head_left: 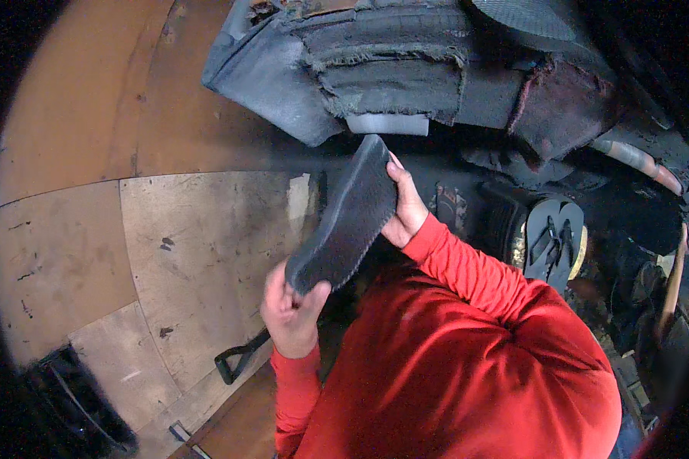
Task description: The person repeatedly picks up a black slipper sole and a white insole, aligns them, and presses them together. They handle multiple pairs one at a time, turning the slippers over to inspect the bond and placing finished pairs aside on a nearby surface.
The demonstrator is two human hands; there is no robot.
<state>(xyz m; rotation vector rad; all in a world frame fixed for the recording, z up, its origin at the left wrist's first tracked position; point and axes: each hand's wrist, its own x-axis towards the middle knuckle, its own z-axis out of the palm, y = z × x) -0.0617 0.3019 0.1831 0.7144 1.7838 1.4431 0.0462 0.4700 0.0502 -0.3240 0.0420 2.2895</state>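
Note:
A thick dark grey shoe sole (343, 218) slants across the middle, its far tip just below a pale roller-like cylinder (388, 125); I cannot tell whether the two touch. My left hand (292, 310) is closed on the sole's near end, thumb on top. Along its right edge, toward the far end, my right hand (406, 203) grips it, with most of the fingers hidden beneath. Frayed dark cloth (390, 84) drapes over the equipment above the cylinder.
Wooden panels (199, 245) line the left side, with a black handle (241, 358) close to my left forearm. At right, a pair of grey flip-flops (553, 241) lies on a dark support. A reddish cloth flap (563, 111) and a wrapped pipe (639, 164) are farther back.

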